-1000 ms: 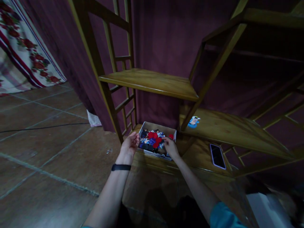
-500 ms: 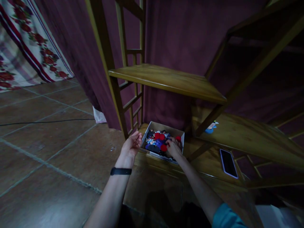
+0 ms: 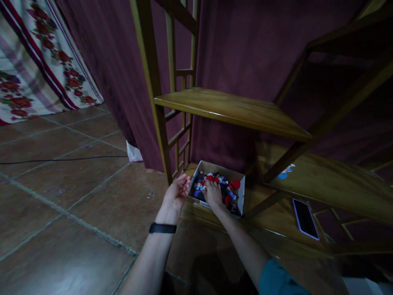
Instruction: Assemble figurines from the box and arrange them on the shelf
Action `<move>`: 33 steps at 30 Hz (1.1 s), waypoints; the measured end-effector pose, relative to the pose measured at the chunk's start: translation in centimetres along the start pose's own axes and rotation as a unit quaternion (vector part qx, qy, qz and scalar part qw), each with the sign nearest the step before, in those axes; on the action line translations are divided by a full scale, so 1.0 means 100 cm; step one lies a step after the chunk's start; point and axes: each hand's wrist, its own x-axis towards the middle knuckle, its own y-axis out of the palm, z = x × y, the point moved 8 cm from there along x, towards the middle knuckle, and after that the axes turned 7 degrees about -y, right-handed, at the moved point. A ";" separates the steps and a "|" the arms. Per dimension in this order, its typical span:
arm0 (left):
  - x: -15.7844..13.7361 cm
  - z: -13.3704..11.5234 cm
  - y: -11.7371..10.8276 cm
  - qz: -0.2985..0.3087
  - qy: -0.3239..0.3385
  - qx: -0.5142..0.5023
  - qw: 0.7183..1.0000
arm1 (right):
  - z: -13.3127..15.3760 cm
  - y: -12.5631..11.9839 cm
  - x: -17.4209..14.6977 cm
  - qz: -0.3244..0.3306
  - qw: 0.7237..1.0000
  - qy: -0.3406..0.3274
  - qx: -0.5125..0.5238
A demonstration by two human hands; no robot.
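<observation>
A shallow cardboard box [image 3: 242,194] stands on the low wooden shelf, filled with several small figures [image 3: 231,192] in red, blue, white and black. My right hand [image 3: 213,193] reaches into it, fingers stretched out over the pile and touching the pieces. It appears to grasp none of them. Just outside the box's left edge is my left hand [image 3: 178,190], palm turned up with the fingers loosely curled and nothing in it. A black band [image 3: 162,228] circles my left wrist.
A wooden shelf board [image 3: 230,110] juts out above the box. To the right a phone [image 3: 306,219] lies on the lower board, and a small blue-and-white figure [image 3: 285,172] sits higher up. A black cable [image 3: 61,159] crosses the tiled floor at left.
My right hand has moved left across the box, from its right side to the middle of the pile, and its fingers have spread. My left hand stays beside the box. The view has shifted slightly.
</observation>
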 end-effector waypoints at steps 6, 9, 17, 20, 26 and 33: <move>0.017 0.010 -0.001 -0.003 0.021 0.049 0.999 | -0.052 -0.043 -0.020 -0.075 0.970 0.093 0.211; 0.022 0.018 0.004 -0.007 0.016 0.074 0.997 | -0.074 -0.062 -0.045 -0.118 0.903 0.151 0.384; 0.043 0.036 0.014 -0.073 0.128 0.309 0.939 | -0.074 -0.089 -0.107 -0.123 0.730 0.244 0.627; 0.051 0.041 0.012 -0.131 0.217 0.421 0.871 | -0.074 -0.094 -0.109 -0.131 0.732 0.249 0.620; 0.059 0.069 0.025 -0.159 0.264 0.646 0.699 | -0.076 -0.094 -0.102 -0.126 0.751 0.244 0.601; 0.047 0.110 0.075 -0.007 0.287 0.672 0.683 | -0.086 -0.095 -0.101 -0.107 0.774 0.233 0.579</move>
